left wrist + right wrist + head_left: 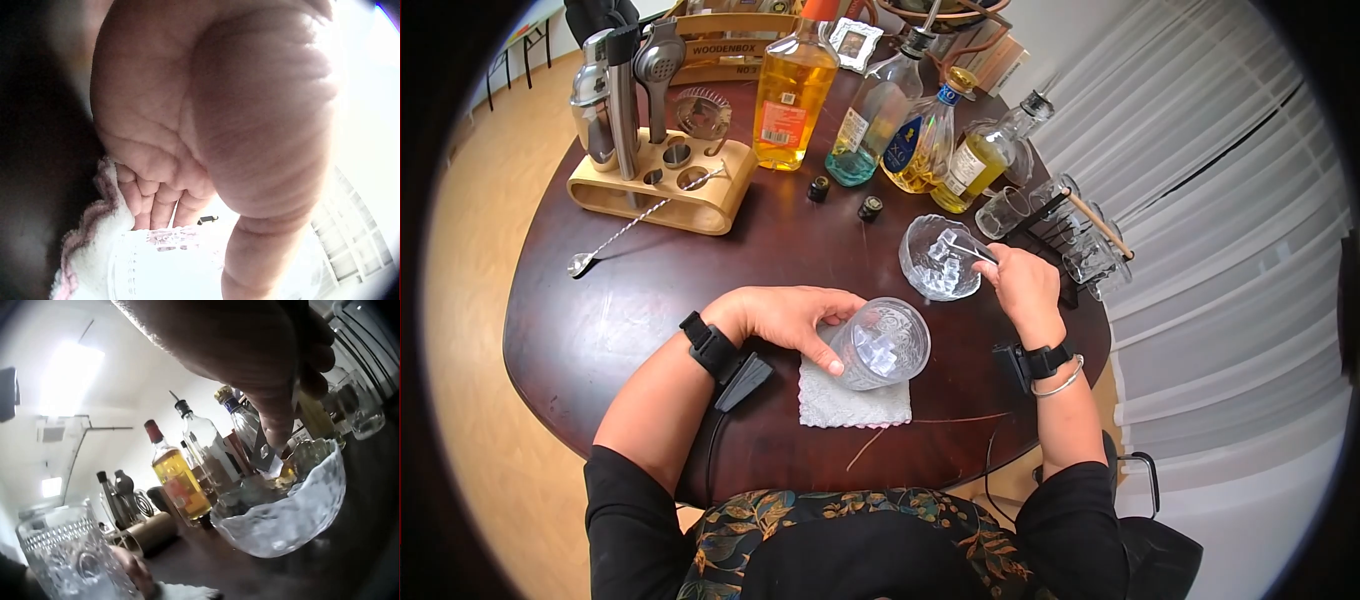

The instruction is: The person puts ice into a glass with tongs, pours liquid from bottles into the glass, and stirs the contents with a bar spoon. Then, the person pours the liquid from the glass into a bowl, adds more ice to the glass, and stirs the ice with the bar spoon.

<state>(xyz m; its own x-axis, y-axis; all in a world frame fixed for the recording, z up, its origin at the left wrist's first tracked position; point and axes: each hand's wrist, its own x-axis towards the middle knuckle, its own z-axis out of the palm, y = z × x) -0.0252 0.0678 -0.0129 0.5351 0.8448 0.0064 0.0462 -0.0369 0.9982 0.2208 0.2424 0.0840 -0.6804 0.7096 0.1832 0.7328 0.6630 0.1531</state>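
My left hand (785, 315) holds a patterned mixing glass (858, 370), thumb on the near side and fingers behind it. Several ice cubes (878, 356) lie at the bottom of the glass, which is over a white lace-edged cloth (850, 408). In the left wrist view, the palm (156, 94) covers much of the scene and the glass is washed out. My right hand (1028, 290) pinches metal ice tongs (972, 248), whose tips reach into a wavy glass bowl (281, 528) of ice. One ice cube (270, 467) shows at the tongs' end in the right wrist view.
Several bottles, among them an amber one (795, 100), stand behind the bowl, with two dark caps (818, 188) before them. A wooden bar-tool stand (730, 185) is at back left, a twisted bar spoon (625, 228) leaning on it. A rack of glasses (1090, 250) stands right.
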